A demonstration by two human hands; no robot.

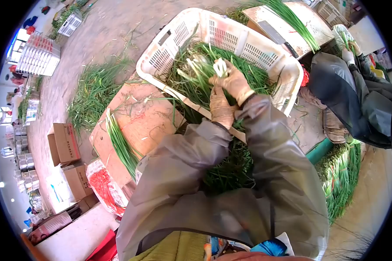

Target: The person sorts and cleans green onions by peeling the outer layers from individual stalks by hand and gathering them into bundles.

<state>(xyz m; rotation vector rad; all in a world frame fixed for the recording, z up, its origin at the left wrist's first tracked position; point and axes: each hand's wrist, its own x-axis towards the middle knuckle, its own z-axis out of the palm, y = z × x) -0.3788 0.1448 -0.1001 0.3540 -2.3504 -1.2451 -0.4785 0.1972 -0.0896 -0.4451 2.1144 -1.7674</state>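
Observation:
My right hand (pixel 238 81), in a worn glove, is closed around a small bunch of green onions (pixel 220 68), its white root ends pointing up and away from me. My left hand (pixel 222 107), also gloved, is just below and left of it, fingers curled together; what they hold, if anything, is hidden. Both hands are over the near side of a white plastic basket (pixel 252 21). More loose green onions (pixel 189 71) lie inside it, white ends and green leaves mixed.
At left, a board (pixel 137 111) bears a few green onions. A knife (pixel 276 37) lies on another board (pixel 311 19) at upper right. Leaf trimmings (pixel 93 89) cover the floor. Tied bundles (pixel 342 178) stand at right, near another person's legs (pixel 344 95). Cardboard boxes (pixel 65 143) are at left.

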